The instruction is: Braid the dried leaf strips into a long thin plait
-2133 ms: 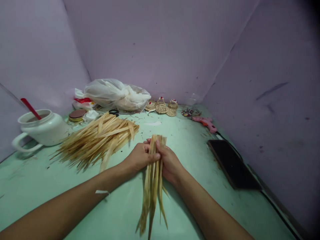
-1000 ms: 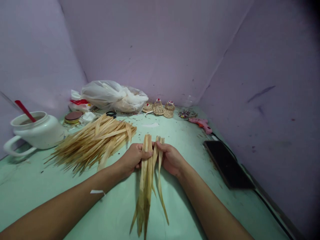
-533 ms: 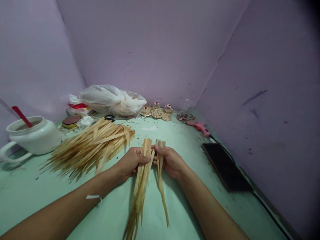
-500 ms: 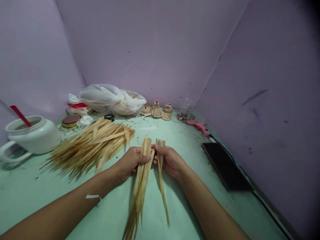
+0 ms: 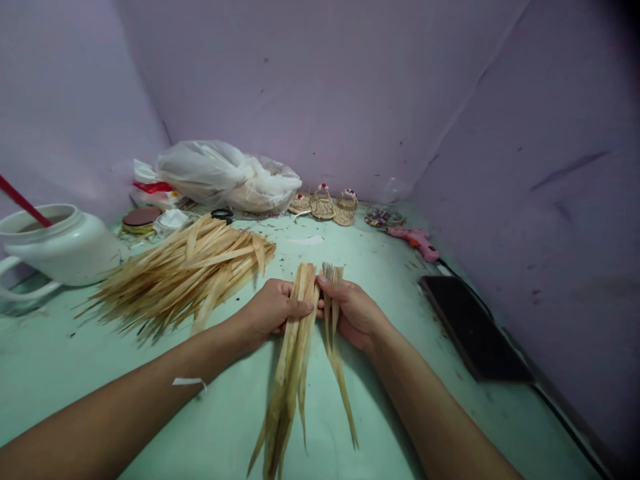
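The left hand point(image 5: 273, 310) is closed around the upper part of a thick bunch of pale tan dried leaf strips point(image 5: 289, 373), its thumb laid across the front. The right hand point(image 5: 356, 312) grips a thinner bunch of the same dried strips point(image 5: 339, 363) near its top. The 2 hands sit side by side, almost touching at the thumbs, low over the mint-green tabletop point(image 5: 100, 360) in the middle of the view. The 2 bunches stand just apart at their cut upper ends, and their pointed tips trail back toward the person and spread on the table. A small white scrap point(image 5: 187, 382) clings to the left forearm. To the left of the hands, close by, lies a large loose pile of tan leaf strips point(image 5: 185, 273), fanned out with its square ends toward the centre. Farther left stands a white ceramic pot with a handle point(image 5: 65, 243), a red stick point(image 5: 20, 200) leaning out of it. Along the lilac back wall are a crumpled clear plastic bag point(image 5: 225, 177), black-handled scissors point(image 5: 223, 214), a round tin with a brown lid point(image 5: 141, 218) and small woven straw baskets point(image 5: 333, 205). A pink glue gun point(image 5: 415, 240) lies to the right of the baskets, and a flat black rectangular slab point(image 5: 473, 327) lies nearer along the right wall, well apart from the hands.
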Tool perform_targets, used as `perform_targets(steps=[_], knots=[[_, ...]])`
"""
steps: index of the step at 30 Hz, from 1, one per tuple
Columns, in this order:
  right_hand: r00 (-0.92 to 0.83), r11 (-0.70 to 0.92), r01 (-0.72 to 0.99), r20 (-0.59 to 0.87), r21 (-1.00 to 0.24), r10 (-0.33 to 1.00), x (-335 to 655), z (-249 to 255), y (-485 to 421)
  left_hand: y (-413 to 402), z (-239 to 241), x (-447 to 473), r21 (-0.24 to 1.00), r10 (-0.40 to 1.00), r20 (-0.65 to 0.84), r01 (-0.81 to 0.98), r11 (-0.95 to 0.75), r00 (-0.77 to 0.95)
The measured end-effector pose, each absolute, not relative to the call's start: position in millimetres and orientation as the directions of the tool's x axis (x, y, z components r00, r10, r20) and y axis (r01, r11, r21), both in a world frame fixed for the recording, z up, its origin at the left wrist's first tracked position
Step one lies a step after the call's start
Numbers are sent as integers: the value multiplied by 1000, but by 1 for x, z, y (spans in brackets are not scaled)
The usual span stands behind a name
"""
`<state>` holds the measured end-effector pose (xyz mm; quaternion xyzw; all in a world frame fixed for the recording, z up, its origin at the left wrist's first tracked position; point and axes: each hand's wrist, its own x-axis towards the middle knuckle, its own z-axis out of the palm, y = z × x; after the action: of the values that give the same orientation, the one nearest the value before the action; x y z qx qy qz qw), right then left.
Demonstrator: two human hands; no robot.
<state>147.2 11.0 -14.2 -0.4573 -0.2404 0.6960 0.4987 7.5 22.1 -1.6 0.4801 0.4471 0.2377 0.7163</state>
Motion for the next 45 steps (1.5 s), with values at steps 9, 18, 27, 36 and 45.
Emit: perform_targets(steps=[9,18,27,36,45], knots=[[-212,-442,-507,-391,-740,896,147,-7,11,17,3,10,902,814,-394,8,432,428],[-252,-464,-546,-392,-697,885,151,-5,13,18,-1,10,920,826,-356,10,391,438],[-149,-384,-549,-365,-743,919,157,-6,13,21,-6,8,933,795,-327,42,357,510],[-88,-349,-386,-342,-854,935,146,-6,4,19,-5,7,945,796,-285,18,327,534],[-70,-348,-382,-349,-856,935,149,-6,6,20,-6,7,945,819,-302,39,325,488]])
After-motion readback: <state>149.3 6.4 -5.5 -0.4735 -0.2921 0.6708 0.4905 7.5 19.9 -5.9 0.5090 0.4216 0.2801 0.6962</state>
